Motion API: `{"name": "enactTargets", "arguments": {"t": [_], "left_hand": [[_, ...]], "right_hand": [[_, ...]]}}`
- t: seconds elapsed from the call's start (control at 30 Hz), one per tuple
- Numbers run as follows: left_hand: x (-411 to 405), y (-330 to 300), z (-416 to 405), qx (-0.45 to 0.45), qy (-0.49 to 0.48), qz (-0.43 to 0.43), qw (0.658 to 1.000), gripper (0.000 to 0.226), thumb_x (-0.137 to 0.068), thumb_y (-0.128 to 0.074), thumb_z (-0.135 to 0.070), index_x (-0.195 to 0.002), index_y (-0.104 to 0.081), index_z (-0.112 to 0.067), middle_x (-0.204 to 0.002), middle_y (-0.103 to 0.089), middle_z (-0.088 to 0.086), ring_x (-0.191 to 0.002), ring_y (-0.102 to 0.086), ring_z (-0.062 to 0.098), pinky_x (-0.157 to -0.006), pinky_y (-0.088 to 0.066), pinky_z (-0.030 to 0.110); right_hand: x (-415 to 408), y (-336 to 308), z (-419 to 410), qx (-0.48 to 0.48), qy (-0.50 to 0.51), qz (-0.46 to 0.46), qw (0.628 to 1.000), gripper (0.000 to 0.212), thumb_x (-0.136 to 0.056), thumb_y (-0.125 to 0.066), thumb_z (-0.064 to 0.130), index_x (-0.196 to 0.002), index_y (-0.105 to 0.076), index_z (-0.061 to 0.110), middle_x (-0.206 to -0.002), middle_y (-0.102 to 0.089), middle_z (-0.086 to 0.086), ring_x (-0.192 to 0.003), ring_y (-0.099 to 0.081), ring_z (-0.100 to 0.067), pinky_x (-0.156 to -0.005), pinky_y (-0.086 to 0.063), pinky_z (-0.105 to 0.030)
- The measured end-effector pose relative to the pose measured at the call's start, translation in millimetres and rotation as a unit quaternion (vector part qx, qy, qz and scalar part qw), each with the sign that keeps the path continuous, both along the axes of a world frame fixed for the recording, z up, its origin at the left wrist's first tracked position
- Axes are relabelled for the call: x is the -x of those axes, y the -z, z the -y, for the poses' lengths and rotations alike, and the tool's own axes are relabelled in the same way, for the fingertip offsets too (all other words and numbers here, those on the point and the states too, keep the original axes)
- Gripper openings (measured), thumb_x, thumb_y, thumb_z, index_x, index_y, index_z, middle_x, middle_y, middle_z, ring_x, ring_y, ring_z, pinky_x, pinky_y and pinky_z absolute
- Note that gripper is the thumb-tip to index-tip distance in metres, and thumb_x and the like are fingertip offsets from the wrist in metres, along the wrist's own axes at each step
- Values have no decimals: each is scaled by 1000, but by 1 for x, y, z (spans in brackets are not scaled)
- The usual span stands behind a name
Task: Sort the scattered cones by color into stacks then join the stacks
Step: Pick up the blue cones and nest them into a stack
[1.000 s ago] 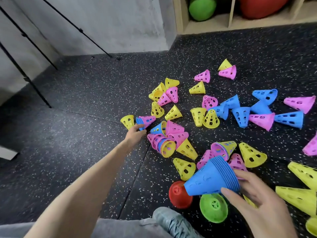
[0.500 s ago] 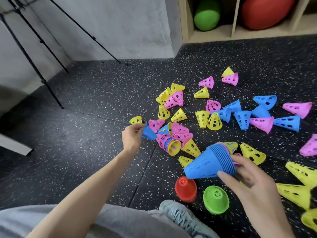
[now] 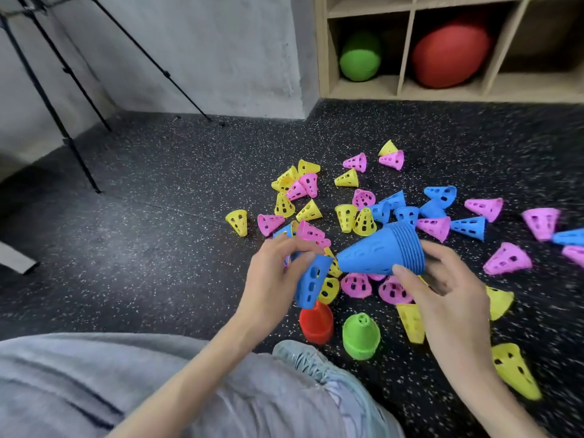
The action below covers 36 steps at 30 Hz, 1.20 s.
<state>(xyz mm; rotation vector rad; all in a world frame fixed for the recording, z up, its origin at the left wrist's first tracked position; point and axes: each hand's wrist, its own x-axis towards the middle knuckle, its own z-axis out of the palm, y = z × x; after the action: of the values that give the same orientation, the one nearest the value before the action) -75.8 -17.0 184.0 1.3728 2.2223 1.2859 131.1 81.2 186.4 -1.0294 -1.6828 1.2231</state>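
Speckled black rubber floor (image 3: 158, 263), scattered cones (image 3: 347, 216), grey wall (image 3: 221, 52), wooden cubby shelf (image 3: 407, 55)

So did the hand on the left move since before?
Yes. The left hand came back from the far yellow cone toward the red cone, carrying a blue cone.

Open speckled floor (image 3: 132, 248) fills centre-left of frame; passage unobstructed there. Tripod legs (image 3: 72, 147) cross upper left. Scattered cones (image 3: 347, 213) crowd centre to right edge, gaps narrow. Red cone (image 3: 316, 324) and green cone (image 3: 361, 338) stand lower centre beside shoe (image 3: 303, 358). Shelf unit (image 3: 407, 58) blocks upper right.
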Motion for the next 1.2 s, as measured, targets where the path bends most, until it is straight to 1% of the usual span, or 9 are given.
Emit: {"name": "enactTargets", "arguments": {"t": [0.1,0.23,0.4,0.5,0.67,0.8,0.97,1.03,1.2], "left_hand": [[-21,4,9,0,34,17,999,22,-97,-67,-15,-92,-72,-36,-93,-64,-19,-100,-58,5,-85,-39,12],[-34,17,7,-2,51,42,998,13,-100,-64,-19,-96,-73,-28,-94,-60,-15,-90,-55,4,-77,-37,14],[-49,29,1,-32,63,69,995,10,-101,-62,-20,-101,-66,-29,-98,-53,-16,-87,-51,5,-76,-38,23],[-51,32,-1,-49,57,75,994,13,-101,-62,-17,-109,-66,-26,-105,-53,-15,-96,-54,6,-81,-38,20],[-49,42,0,-59,40,126,989,28,-95,-65,-30,-122,-60,-30,-126,-51,-11,-122,-57,13,-98,-50,34],[-46,45,-1,-28,21,189,981,43,-90,-63,-53,-129,-55,-35,-129,-58,-15,-109,-64,10,-90,-56,34],[-50,41,1,-14,24,263,964,42,-90,-62,-49,-130,-55,-37,-119,-62,-9,-84,-66,10,-51,-60,40],[-49,42,1,-19,23,264,964,41,-90,-63,-49,-129,-56,-37,-119,-61,-8,-85,-66,13,-50,-59,39],[-45,47,-1,-12,36,279,959,42,-90,-64,-45,-130,-56,-37,-122,-60,-3,-86,-67,15,-52,-59,36]], "right_hand": [[-6,2,0,-11,-4,5,1000,36,-87,-77,16,-117,-66,33,-101,-75,20,-101,-68,3,-87,-50,-19],[-7,5,4,-17,-53,34,998,39,-88,-76,12,-106,-64,45,-101,-72,31,-99,-67,8,-84,-47,-8],[-2,19,7,19,-77,67,995,36,-87,-78,19,-118,-69,35,-111,-74,23,-108,-66,4,-103,-51,-34],[2,23,10,31,-81,69,994,35,-85,-80,22,-109,-67,44,-107,-73,25,-107,-66,7,-100,-50,-29],[6,27,14,49,-112,48,991,41,-86,-78,8,-100,-65,44,-95,-72,33,-96,-69,6,-84,-52,-16],[7,31,17,58,-121,31,990,43,-89,-74,4,-102,-63,43,-93,-71,36,-93,-69,8,-79,-51,-9],[8,29,20,51,-133,42,989,33,-89,-72,24,-105,-60,51,-101,-69,37,-101,-67,7,-88,-53,-16],[8,27,21,55,-142,53,987,30,-84,-72,36,-106,-59,52,-102,-69,37,-103,-67,5,-91,-53,-21],[9,28,22,32,-127,117,985,45,-83,-82,20,-103,-57,52,-100,-69,30,-99,-66,2,-90,-54,-34]]}}
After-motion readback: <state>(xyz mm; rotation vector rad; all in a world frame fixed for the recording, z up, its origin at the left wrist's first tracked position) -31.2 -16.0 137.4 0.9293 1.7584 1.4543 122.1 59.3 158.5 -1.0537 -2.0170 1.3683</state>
